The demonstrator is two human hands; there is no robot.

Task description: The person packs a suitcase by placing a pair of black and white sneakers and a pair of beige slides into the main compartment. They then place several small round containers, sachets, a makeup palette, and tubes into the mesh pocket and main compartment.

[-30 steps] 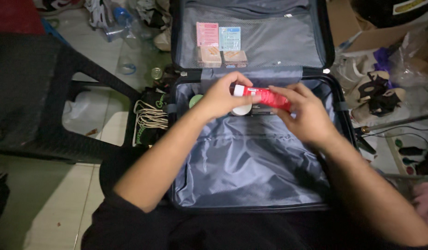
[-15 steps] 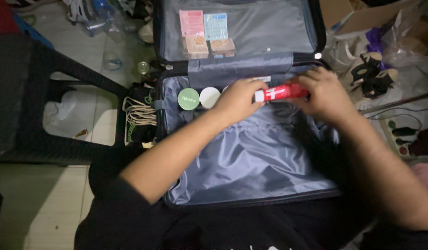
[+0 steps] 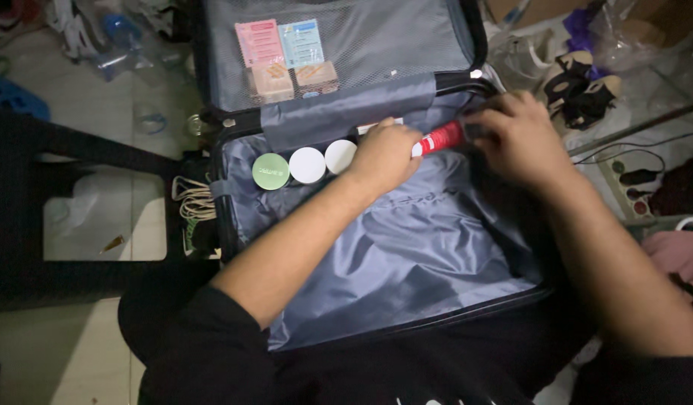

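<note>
**Both hands on a red tube at the far edge of an open suitcase**

The left hand (image 3: 384, 154) closes over the white-capped end of a red tube (image 3: 442, 139), fingers curled around it, knuckles up. The right hand (image 3: 520, 139) grips the other end of the same tube, fingers wrapped over it so that only the middle stretch of red shows between the two hands. The tube lies almost level, tilted slightly up toward the right hand, just above the grey lining of the open suitcase (image 3: 406, 255) and close to its hinge side.

Just beyond the left hand's thumb side sit three round jars in a row, touching one another: a white lid (image 3: 340, 156) nearest the hand, another white lid (image 3: 307, 165), then a green lid (image 3: 271, 171) farthest off. Past both hands, in the mesh pocket of the raised lid, stand a pink sachet (image 3: 256, 43) and a pale blue sachet (image 3: 301, 42) above two small tan boxes (image 3: 294, 79).
</note>
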